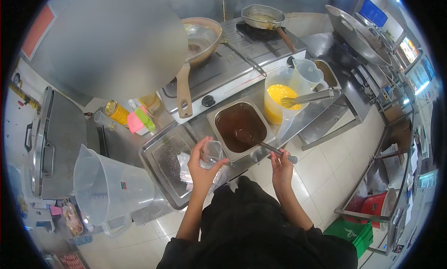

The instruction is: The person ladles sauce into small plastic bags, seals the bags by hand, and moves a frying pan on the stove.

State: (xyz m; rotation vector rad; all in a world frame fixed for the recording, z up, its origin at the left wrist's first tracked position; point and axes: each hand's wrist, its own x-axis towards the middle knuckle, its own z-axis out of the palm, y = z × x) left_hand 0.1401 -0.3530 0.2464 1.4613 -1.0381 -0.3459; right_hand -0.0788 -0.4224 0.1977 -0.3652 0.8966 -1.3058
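Note:
My left hand (201, 169) is curled round a small clear plastic cup (213, 151), close to the left side of a square steel container (213, 122). Dark brown liquid (237, 124) fills much of that container. The handle of a ladle (274, 150) is held in the fingers of my right hand (282, 169), beyond the container's right edge. The ladle's bowl rests in the brown liquid. Below my left hand, a white and clear plastic packet (185, 170) lies on a steel tray (163, 145).
A jug of yellow liquid (274, 101) with a whisk (312, 97) stands right of the container. Behind are a stove (233, 66), a frying pan (205, 41) and a small pot (263, 16). A large clear jug (111, 185) is at left.

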